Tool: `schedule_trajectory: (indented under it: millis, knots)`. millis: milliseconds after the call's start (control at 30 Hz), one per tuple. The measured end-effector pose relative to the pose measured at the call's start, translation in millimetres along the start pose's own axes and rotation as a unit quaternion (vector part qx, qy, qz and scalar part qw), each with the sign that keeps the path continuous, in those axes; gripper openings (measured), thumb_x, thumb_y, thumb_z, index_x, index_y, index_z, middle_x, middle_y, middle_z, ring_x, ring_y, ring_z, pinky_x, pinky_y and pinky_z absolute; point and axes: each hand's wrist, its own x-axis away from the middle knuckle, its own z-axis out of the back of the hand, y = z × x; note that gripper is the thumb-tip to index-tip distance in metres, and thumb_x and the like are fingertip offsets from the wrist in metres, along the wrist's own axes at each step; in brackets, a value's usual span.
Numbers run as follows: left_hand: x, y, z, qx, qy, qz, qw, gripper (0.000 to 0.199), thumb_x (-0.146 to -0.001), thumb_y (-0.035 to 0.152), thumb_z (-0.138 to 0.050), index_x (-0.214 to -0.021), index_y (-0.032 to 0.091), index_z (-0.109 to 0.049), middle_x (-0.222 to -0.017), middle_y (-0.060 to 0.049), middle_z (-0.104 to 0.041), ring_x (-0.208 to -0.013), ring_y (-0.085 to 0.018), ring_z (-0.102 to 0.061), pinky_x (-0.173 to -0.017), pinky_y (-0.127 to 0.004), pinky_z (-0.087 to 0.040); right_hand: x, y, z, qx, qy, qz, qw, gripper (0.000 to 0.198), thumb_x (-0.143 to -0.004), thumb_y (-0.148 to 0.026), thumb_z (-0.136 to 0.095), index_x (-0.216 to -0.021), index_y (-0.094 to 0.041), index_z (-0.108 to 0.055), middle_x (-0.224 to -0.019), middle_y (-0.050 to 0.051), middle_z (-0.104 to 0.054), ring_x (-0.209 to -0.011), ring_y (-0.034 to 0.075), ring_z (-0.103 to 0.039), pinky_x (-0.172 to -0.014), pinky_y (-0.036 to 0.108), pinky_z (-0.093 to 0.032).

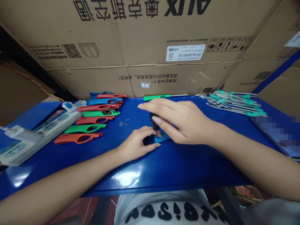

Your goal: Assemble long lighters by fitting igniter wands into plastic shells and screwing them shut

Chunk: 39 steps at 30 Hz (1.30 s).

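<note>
Pinching the casing [165,137] with the left hand [135,142], at five o'clock from centre, gripped the screwdriver [154,123] near-upright over it in the right hand [187,122]. Judged the casing light, stiff, slick: best held by its edges, clear of the screwdriver.

AUX carton [145,47]: upright behind the bench [199,168], printing upside down
Power strip [50,126]: along the bench's left side
White charger [23,135]: plugged in, bench's left
Smartphone [276,137]: bench's right edge
</note>
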Motion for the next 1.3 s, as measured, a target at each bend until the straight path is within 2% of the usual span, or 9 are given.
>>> schedule_trajectory:
  millis: [133, 267, 433, 500, 667, 800, 867, 1100, 1300]
  knots:
    - [-1.0, 1.9, 1.1, 0.000, -0.005, 0.007, 1.000, 0.020, -0.086, 0.023, -0.075, -0.105, 0.020, -0.069, -0.107, -0.005, -0.075, -0.103, -0.021, -0.069, -0.097, -0.037, -0.054, -2.3, 1.7, -3.4, -0.090, 0.017, -0.021, 0.996, 0.038, -0.104, -0.028, -0.040, -0.140, -0.020, -0.053, -0.120, 0.007, -0.070, -0.097, 0.015, -0.067, -0.077, 0.027, -0.051]
    - [-1.8, 2.1, 0.7, 0.008, -0.006, 0.008, 1.000, 0.019, -0.086, 0.022, -0.075, -0.103, 0.020, -0.069, -0.107, -0.005, -0.075, -0.104, -0.021, -0.069, -0.097, -0.037, -0.053, 0.3, 3.2, -8.3, 0.009, 0.053, -0.054, 0.997, 0.043, -0.098, -0.049, -0.055, -0.125, -0.017, -0.066, -0.095, 0.007, -0.075, -0.082, 0.018, -0.068, -0.072, 0.028, -0.049]
    - [-1.6, 2.6, 0.9, -0.001, -0.005, 0.004, 1.000, 0.020, -0.086, 0.023, -0.075, -0.106, 0.020, -0.069, -0.108, -0.005, -0.075, -0.103, -0.021, -0.069, -0.097, -0.037, -0.054, -0.7, 0.0, -5.7, -0.068, 0.059, -0.072, 0.993, 0.041, -0.104, -0.026, -0.036, -0.138, -0.016, -0.056, -0.113, 0.008, -0.074, -0.086, 0.015, -0.068, -0.076, 0.028, -0.051]
    - [-1.4, 3.2, 1.2, -0.003, -0.007, 0.009, 1.000, 0.019, -0.087, 0.024, -0.074, -0.104, 0.021, -0.069, -0.107, -0.005, -0.074, -0.103, -0.021, -0.069, -0.097, -0.038, -0.054, -2.3, 0.7, -3.4, -0.111, 0.045, -0.071, 0.990, 0.037, -0.104, -0.029, -0.039, -0.134, -0.019, -0.059, -0.111, 0.006, -0.073, -0.078, 0.013, -0.067, -0.072, 0.026, -0.050]
    - [-1.4, 3.0, 1.1, 0.013, -0.009, 0.009, 1.000, 0.020, -0.086, 0.023, -0.074, -0.105, 0.021, -0.069, -0.110, -0.005, -0.074, -0.107, -0.021, -0.068, -0.101, -0.037, -0.052, -3.0, 1.7, -2.5, 0.023, 0.064, -0.116, 0.991, 0.038, -0.100, -0.048, -0.050, -0.107, -0.017, -0.071, -0.093, 0.007, -0.074, -0.081, 0.018, -0.067, -0.069, 0.027, -0.045]
    - [-1.6, 2.5, 1.1, 0.016, -0.007, 0.008, 1.000, 0.020, -0.086, 0.024, -0.075, -0.105, 0.020, -0.070, -0.109, -0.005, -0.074, -0.106, -0.020, -0.069, -0.099, -0.036, -0.053, -4.3, 3.2, -2.3, -0.075, 0.034, -0.123, 0.989, 0.038, -0.104, -0.024, -0.036, -0.133, -0.015, -0.059, -0.107, 0.007, -0.074, -0.083, 0.014, -0.067, -0.072, 0.025, -0.048]
    - [-1.6, 2.9, 1.6, 0.019, -0.011, 0.008, 1.000, 0.020, -0.086, 0.023, -0.075, -0.106, 0.020, -0.070, -0.110, -0.005, -0.074, -0.107, -0.020, -0.069, -0.101, -0.036, -0.052, -4.9, 5.6, -1.6, -0.115, 0.015, -0.114, 0.987, 0.038, -0.104, -0.023, -0.038, -0.137, -0.017, -0.056, -0.107, 0.005, -0.074, -0.075, 0.012, -0.066, -0.068, 0.025, -0.048]
    - [-2.0, 4.5, 2.1, 0.016, -0.015, 0.013, 1.000, 0.020, -0.087, 0.023, -0.074, -0.106, 0.021, -0.070, -0.110, -0.005, -0.074, -0.108, -0.021, -0.069, -0.101, -0.038, -0.053, -0.6, 4.8, -1.9, 0.075, 0.043, -0.103, 0.991, 0.041, -0.102, -0.046, -0.047, -0.123, -0.018, -0.069, -0.094, 0.007, -0.076, -0.084, 0.019, -0.069, -0.068, 0.027, -0.046]
    - [-1.3, 2.7, 1.7, 0.017, -0.014, 0.009, 1.000, 0.020, -0.086, 0.024, -0.076, -0.105, 0.021, -0.069, -0.110, -0.004, -0.075, -0.107, -0.020, -0.069, -0.100, -0.036, -0.053, -3.0, 9.4, -3.6, -0.098, 0.031, -0.074, 0.992, 0.039, -0.103, -0.023, -0.039, -0.137, -0.021, -0.058, -0.116, 0.007, -0.072, -0.091, 0.016, -0.067, -0.076, 0.028, -0.051]
